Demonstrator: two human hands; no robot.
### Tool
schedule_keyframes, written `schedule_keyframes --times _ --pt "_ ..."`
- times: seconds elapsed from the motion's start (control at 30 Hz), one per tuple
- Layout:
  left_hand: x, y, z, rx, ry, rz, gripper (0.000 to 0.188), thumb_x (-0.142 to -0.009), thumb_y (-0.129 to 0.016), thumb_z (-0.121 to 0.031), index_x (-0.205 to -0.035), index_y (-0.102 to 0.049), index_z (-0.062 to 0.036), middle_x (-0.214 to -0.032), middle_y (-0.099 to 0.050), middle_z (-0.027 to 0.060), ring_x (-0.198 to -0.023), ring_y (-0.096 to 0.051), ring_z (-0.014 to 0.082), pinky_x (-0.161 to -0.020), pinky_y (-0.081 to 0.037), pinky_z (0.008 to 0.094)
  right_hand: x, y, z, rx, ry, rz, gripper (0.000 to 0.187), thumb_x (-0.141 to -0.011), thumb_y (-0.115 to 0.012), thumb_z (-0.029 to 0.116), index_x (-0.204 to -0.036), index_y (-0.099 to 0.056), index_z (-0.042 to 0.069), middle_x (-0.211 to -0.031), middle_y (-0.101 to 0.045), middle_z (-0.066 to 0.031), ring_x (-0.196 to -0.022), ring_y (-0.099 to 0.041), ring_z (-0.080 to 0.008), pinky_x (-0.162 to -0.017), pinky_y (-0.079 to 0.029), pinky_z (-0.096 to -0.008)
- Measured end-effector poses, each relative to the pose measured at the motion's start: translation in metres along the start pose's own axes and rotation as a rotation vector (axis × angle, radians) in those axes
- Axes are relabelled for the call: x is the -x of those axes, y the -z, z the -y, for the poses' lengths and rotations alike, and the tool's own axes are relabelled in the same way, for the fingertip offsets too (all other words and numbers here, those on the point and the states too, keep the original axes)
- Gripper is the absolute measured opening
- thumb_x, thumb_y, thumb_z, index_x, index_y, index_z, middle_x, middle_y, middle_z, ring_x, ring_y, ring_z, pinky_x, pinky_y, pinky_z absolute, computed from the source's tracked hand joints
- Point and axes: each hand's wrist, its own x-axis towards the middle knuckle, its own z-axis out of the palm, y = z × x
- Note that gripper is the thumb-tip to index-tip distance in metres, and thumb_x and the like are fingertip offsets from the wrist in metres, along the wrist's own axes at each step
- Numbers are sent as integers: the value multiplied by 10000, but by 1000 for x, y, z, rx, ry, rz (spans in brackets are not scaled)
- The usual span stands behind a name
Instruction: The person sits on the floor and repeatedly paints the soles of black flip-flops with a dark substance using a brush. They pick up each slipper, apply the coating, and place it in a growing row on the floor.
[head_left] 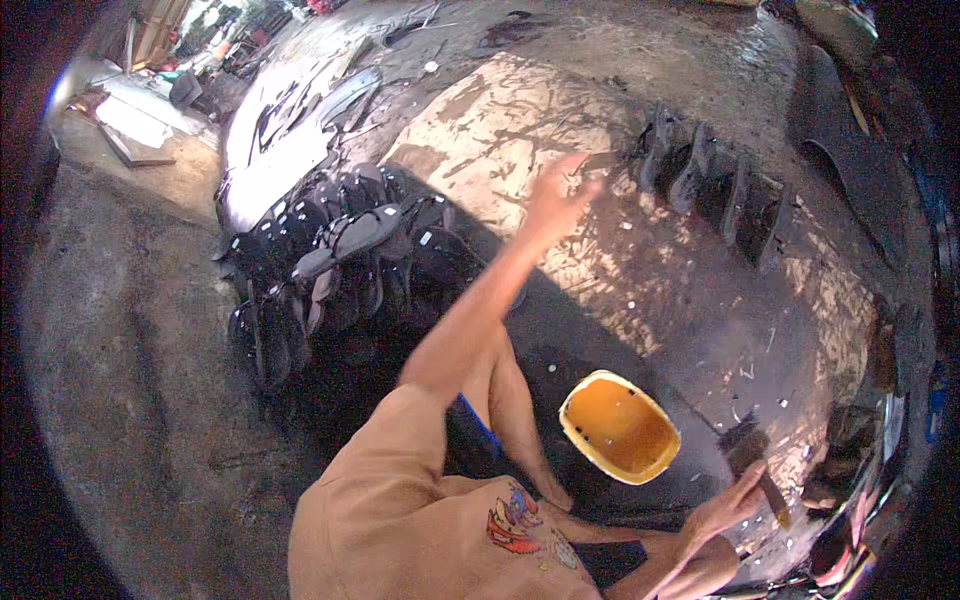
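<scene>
My left arm stretches forward, and my left hand is beside the left end of a row of dark sandals standing on edge. Its fingers are slightly blurred and look closed at a thin dark piece that I cannot make out. Low on the right, my right hand grips a flat brush with dark bristles and a brown handle. Between my legs and the brush stands a yellow tub holding an orange-brown liquid, with dark specks along its rim.
To my left, many black and grey sandals are piled close together. A pale, stained sheet covers the ground ahead, partly in sunlight. Dark strips and scraps lie farther off. Assorted clutter lines the right edge.
</scene>
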Motion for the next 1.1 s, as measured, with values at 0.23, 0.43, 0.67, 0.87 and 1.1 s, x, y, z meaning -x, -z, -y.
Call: schedule_keyframes --times 0.23,0.43,0.67,0.87,1.1 --pt "137 426 100 -933 271 201 983 -690 -889 -172 -1525 -415 41 -1527 -514 245 -1354 -571 365 -1154 -432 437 71 -5 113 289 192 436 311 -889 -795 223 -1102 -770 -2 -1016 -780 -182 -944 -751 -252 -890 -571 -367" --pt "159 388 90 -804 55 -102 822 -727 -828 -29 -1470 -478 -3 -1379 -600 220 -1233 -606 393 -1047 -495 458 89 -29 48 433 636 530 206 -902 -782 236 -993 -762 52 -949 -737 -155 -840 -717 -338 -736 -570 -427" --pt "291 279 -54 -499 -109 5 615 -730 -805 12 -1308 -609 -53 -1357 -549 159 -1268 -521 333 -1093 -437 451 73 10 58 46 369 260 243 -961 -687 171 -1106 -685 -24 -926 -721 -181 -828 -704 -245 -786 -559 -384" --pt "364 212 -22 -487 -56 197 503 -744 -781 34 -1228 -685 -66 -1356 -546 144 -1317 -483 351 -1111 -406 459 86 39 19 288 148 591 285 -938 -696 212 -1064 -694 -44 -951 -731 -200 -859 -681 -225 -822 -538 -391" --pt "349 192 -16 -533 -280 220 459 -800 -776 -1 -1252 -693 -17 -1335 -639 164 -1239 -594 341 -1053 -461 420 52 50 67 -1052 -376 509 216 -1026 -659 184 -1156 -624 15 -1071 -723 -102 -935 -742 -221 -872 -647 -369"
